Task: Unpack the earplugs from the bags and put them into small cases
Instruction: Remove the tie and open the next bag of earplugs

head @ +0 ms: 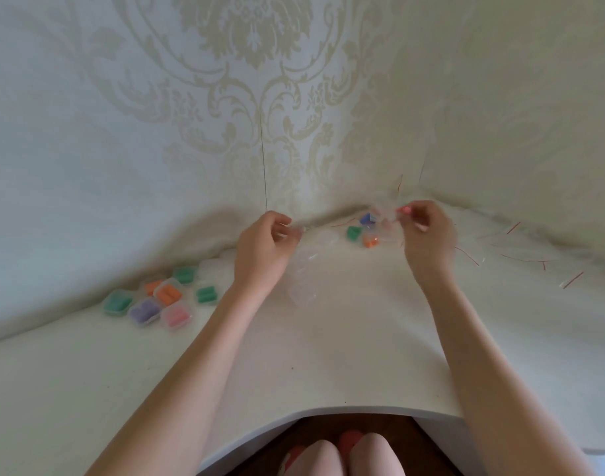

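A small pink earplug point(404, 210) is pinched at the fingertips of the right hand point(428, 235), which is raised just above the far part of a white table point(328, 355). The fingers of that hand are curled in; the picture is blurred there, so the exact hold is hard to read. Just left of the right hand, on the table, lie more bagged earplugs: a blue pair point(368, 219), a green pair point(353, 232) and an orange pair point(370, 240), close together among clear plastic.

The left hand point(265, 245) is well to the left of the right hand, fingers curled, its fingertips closed on the edge of something clear and thin; what it is cannot be told from the blur. Between and below the two hands, an empty clear small case point(301, 293) rests on the table.

Far to the left of the right hand, beyond the left forearm, sits a cluster of filled small cases point(156, 297) holding green, orange, purple and pink earplugs. To the right of the right hand, empty clear bags with red strips point(520, 259) are scattered over the table. Patterned wallpaper point(259, 97) rises behind the table.
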A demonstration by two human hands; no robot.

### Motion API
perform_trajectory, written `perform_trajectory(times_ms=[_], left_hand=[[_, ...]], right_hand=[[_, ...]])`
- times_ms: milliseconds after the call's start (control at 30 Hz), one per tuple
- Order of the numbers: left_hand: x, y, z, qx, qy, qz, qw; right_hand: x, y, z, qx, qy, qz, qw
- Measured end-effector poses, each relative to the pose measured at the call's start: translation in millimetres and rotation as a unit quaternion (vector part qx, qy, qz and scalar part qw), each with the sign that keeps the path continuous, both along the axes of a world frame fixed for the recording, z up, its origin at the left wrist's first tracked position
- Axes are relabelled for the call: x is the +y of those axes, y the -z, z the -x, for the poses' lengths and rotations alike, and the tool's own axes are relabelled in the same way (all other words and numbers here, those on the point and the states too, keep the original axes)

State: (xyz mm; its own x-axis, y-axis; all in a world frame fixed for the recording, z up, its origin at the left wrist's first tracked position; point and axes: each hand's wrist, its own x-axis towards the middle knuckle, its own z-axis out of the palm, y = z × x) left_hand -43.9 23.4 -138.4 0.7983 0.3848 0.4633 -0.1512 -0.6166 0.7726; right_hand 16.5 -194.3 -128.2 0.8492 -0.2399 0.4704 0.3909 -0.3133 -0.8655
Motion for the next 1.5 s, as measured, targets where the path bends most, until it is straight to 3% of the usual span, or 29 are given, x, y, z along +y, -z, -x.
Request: perform_trajectory(times_ms=[67, 200, 367, 500, 633, 800, 967, 1133, 1300, 1400, 1500], left_hand=[[1.4, -5.4, 5.6, 0.02, 0.065, -0.106, 0.992], [7.9, -25.4, 17.3, 0.181, 0.226, -0.12, 0.95], [11.2, -22.8, 23.8, 0.309, 0.248, -0.22, 0.891], [12.0, -18.7, 23.1, 0.342, 0.248, -0.226, 0.878], [6.1, -19.7, 24.2, 0.281, 0.231, -0.186, 0.913], [-10.1, -12.6, 19.8, 0.14, 0.175, -0.129, 0.966], [-23.2, -6.2, 19.1, 0.084, 0.183, -0.144, 0.969], [-27.0, -5.0, 16.0, 0.052, 0.192, -0.089, 0.976], [-27.7, -5.6, 15.5, 0.033, 0.182, -0.067, 0.98], [-27.9, -6.2, 15.0, 0.008, 0.181, -0.083, 0.98], [-27.5, -6.0, 14.5, -0.008, 0.189, -0.096, 0.977]], right_hand=[[-23.6, 3.3, -10.7, -0.023, 0.1, -0.023, 0.994], [-59.4, 18.6, -25.2, 0.017, 0.197, 0.034, 0.98], [-73.4, 29.7, -24.0, 0.07, 0.292, 0.218, 0.929], [-62.5, 24.7, -20.2, -0.007, 0.266, 0.2, 0.943], [-33.6, 12.3, -6.8, -0.035, 0.089, 0.108, 0.989], [18.9, 5.4, 17.8, 0.015, -0.12, 0.072, 0.99], [40.7, 6.6, 28.9, 0.094, -0.158, 0.078, 0.98], [33.1, 2.8, 27.4, 0.129, -0.173, 0.028, 0.976], [35.6, 5.0, 27.2, 0.211, -0.226, 0.046, 0.95], [38.6, 6.1, 29.4, 0.231, -0.254, 0.07, 0.937], [39.7, 6.0, 30.3, 0.246, -0.277, 0.032, 0.928]])
